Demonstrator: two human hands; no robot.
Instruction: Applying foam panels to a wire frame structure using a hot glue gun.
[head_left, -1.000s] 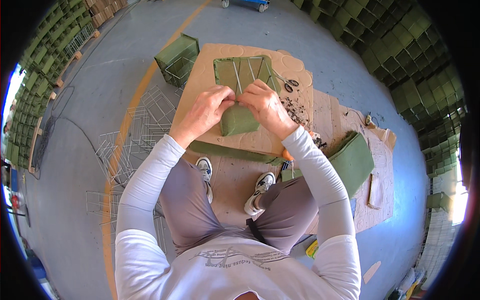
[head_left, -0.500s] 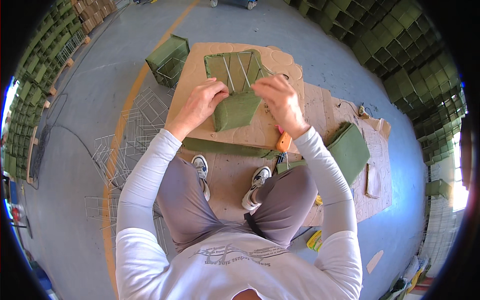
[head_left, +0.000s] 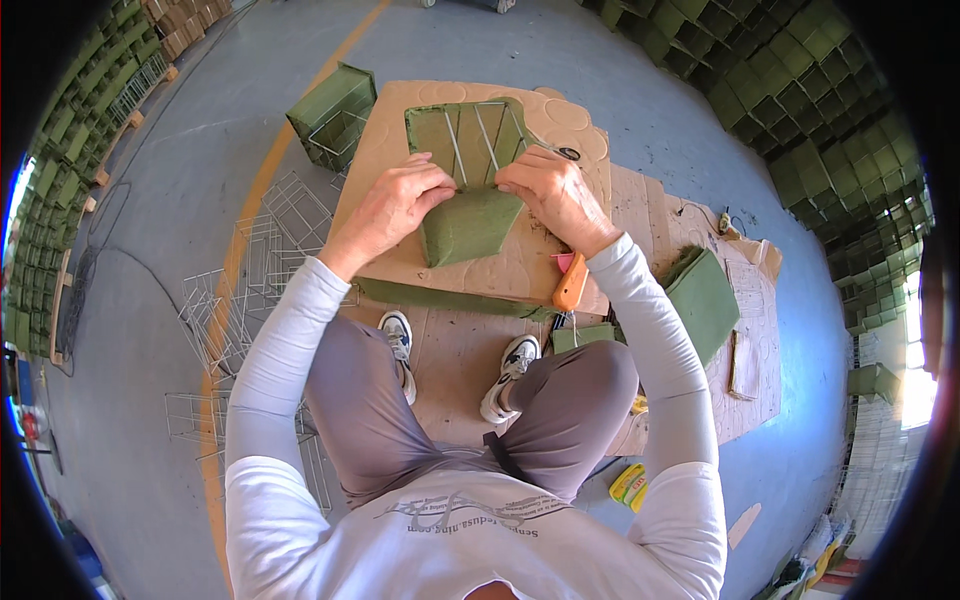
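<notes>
A green fabric piece [head_left: 470,228] with thin metal wires [head_left: 482,135] across its far part lies on the cardboard-covered work surface [head_left: 385,130] before me. My left hand [head_left: 398,203] pinches the fabric's folded edge on its left side. The same fold is gripped at its right end by my right hand [head_left: 553,188], thumb and fingers pressed together. Between the hands, the near flap hangs toward me over the wires. An orange-handled tool [head_left: 570,283] rests at the near right edge of the surface, close below my right wrist.
Left of the surface stands a green fabric box [head_left: 335,112] with a wire frame. Bare wire frames [head_left: 262,250] lie piled on the floor. Folded green panels [head_left: 703,305] are on cardboard at the right. Stacked green boxes [head_left: 790,110] line the right side.
My right hand has come down and left onto the fabric's edge and now grips it. My left hand keeps its pinch at nearly the same spot.
</notes>
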